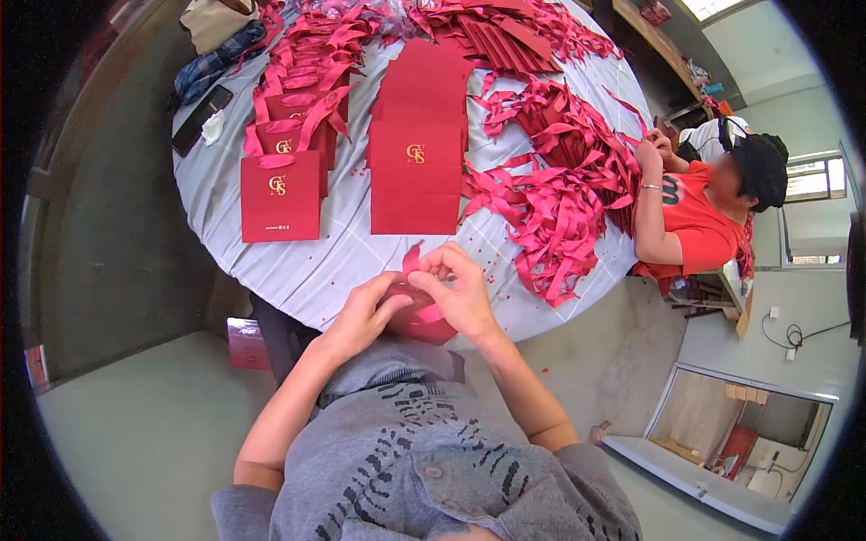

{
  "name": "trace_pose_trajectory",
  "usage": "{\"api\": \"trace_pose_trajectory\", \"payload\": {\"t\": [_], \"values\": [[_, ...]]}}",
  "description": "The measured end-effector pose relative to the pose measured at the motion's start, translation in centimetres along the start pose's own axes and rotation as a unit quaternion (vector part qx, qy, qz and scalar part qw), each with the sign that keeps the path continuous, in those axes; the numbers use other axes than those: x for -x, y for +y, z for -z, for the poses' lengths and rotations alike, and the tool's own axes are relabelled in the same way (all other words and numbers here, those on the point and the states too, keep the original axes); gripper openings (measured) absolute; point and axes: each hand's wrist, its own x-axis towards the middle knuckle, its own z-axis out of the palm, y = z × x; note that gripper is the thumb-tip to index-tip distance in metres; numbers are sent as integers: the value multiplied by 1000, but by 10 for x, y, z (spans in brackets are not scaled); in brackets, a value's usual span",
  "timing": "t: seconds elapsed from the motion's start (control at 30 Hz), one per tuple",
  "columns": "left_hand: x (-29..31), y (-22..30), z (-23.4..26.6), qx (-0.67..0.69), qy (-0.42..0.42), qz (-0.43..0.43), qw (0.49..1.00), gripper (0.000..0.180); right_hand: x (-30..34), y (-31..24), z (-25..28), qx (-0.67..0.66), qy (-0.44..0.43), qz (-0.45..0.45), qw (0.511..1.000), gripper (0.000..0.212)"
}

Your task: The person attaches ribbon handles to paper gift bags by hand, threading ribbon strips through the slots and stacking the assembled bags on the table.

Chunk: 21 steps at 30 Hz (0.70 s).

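Close to my body, at the table's near edge, I have a red paper gift bag (421,322) in my hands. My left hand (363,316) grips its left side, thumb across the top. My right hand (457,287) pinches a pink-red ribbon (412,260) that stands up from the bag's opening. Straight ahead lies a stack of flat red bags (417,194) with a gold emblem. To its left, a row of finished-looking red bags with ribbon handles (280,212) overlaps toward the far side. Right of the stack is a tangled heap of pink-red ribbons (559,230).
A white cloth covers the round table (311,279). At its left edge lie a dark phone (200,122) and a crumpled tissue (214,128). More red bags (505,41) are piled at the back. On the right, a co-worker in an orange-red shirt (695,216) handles ribbons.
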Motion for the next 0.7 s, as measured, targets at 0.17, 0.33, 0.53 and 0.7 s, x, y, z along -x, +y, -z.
{"api": "trace_pose_trajectory", "payload": {"t": [0.17, 0.33, 0.53, 0.7], "values": [[0, -4, 0, 13, -11, 0, 1000, 21, 2, 1, -7, 8, 85, -10, 996, 13], [0, -6, -1, 20, -12, 7, 1000, 18, 2, 4, -9, 5, 105, -9, 994, 13], [3, -6, 0, 23, 0, -3, 1000, 16, -7, -1, 10, 140, 45, -5, 989, 27], [6, -2, -1, 37, 9, 24, 999, 17, -5, -4, 26, 308, -138, -95, 936, 61]]}}
